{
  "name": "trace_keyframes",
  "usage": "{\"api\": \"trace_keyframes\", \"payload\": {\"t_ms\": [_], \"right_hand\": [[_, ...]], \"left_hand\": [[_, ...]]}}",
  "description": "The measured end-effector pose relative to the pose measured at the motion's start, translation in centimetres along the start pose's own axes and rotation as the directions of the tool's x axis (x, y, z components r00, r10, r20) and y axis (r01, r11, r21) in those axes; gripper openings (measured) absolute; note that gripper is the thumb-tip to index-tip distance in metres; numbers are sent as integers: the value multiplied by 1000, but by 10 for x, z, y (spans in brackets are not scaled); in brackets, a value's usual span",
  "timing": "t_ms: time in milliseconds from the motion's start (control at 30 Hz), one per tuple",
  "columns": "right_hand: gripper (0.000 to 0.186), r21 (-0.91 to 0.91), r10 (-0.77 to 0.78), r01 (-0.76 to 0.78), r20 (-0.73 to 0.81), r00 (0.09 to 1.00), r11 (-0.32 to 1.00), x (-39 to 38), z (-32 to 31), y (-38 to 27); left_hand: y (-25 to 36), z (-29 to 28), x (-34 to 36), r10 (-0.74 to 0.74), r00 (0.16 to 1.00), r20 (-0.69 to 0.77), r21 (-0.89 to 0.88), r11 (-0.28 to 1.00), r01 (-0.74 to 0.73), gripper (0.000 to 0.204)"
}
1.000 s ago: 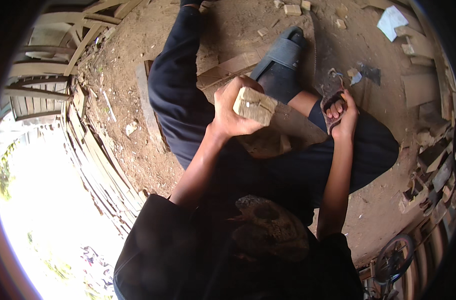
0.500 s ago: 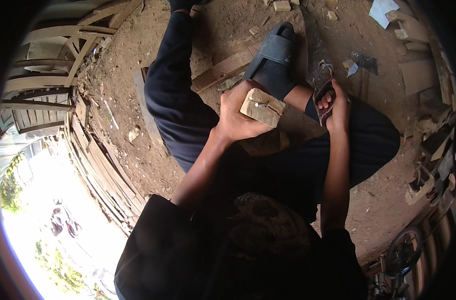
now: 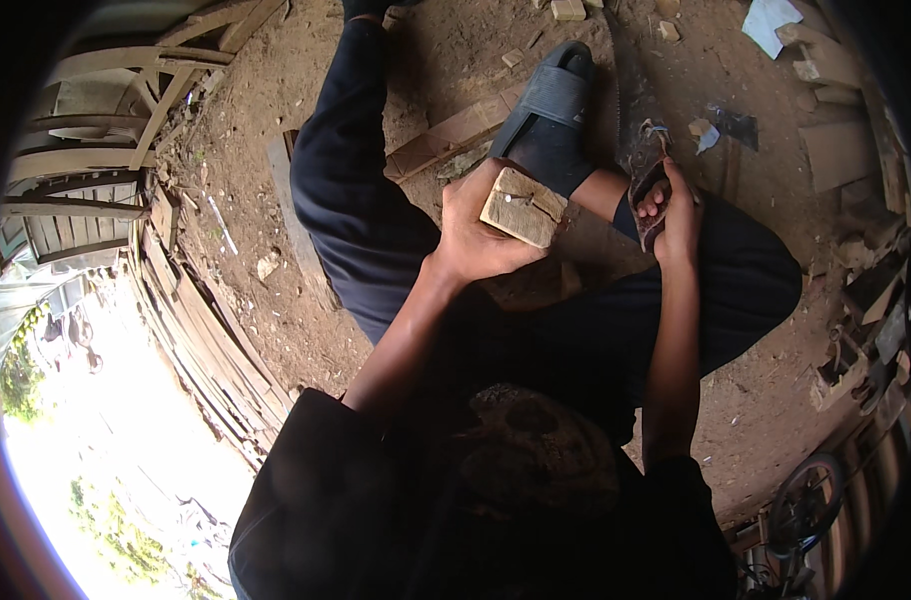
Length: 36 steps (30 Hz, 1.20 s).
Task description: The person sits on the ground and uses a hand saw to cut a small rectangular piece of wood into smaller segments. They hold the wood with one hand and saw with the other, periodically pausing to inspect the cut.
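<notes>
My left hand (image 3: 468,235) is closed round a squared wooden block (image 3: 522,212), its end face turned up. A dark slot or crack runs in from one edge of that face, and a small pale spot shows near its middle. To the right, my right hand (image 3: 679,220) grips the worn brown handle of a handsaw (image 3: 648,150). The saw's dark, toothed blade points away from me beside my sandalled right foot (image 3: 556,100) and blends into the soil. Block and saw are apart. The block's lower part is hidden behind my left hand.
A long plank (image 3: 446,135) lies on the dirt floor between my legs. Stacked boards and curved timbers (image 3: 96,155) line the left side. Wood scraps (image 3: 846,370) heap at the right, with a bicycle wheel (image 3: 808,500) below. Small wood blocks (image 3: 568,10) lie at the far edge.
The view has shifted very slightly. Both hands keep their grips on the wooden block and the handsaw, with almost no movement.
</notes>
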State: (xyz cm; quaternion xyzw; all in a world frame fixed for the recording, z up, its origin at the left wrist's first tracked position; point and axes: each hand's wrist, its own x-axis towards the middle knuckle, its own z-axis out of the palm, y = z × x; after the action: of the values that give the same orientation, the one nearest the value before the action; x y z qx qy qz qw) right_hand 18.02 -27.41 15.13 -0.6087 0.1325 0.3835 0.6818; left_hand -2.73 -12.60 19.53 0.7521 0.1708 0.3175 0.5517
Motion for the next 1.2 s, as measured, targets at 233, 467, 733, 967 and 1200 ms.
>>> {"api": "trace_keyframes", "payload": {"t_ms": [233,467,733,967,1200], "right_hand": [[25,-20,-9,9,-5,1000,1000,0,0,0],[25,-8,7,-7,3,1000,1000,3,-2,3],[22,-30,0,0,2,1000,1000,3,-2,3],[22,-29,-22,22,16,1000,999,-2,2,-1],[26,-11,1,-1,15,1000,1000,0,1,0]], "left_hand": [[11,2,0,-320,946,56,-353,880,318,38],[28,5,4,-377,902,210,-708,578,406,52],[37,10,3,-446,875,187,-766,492,414,47],[38,-1,6,-438,864,247,-697,539,473,51],[38,-3,5,-447,865,228,-686,557,468,54]]}}
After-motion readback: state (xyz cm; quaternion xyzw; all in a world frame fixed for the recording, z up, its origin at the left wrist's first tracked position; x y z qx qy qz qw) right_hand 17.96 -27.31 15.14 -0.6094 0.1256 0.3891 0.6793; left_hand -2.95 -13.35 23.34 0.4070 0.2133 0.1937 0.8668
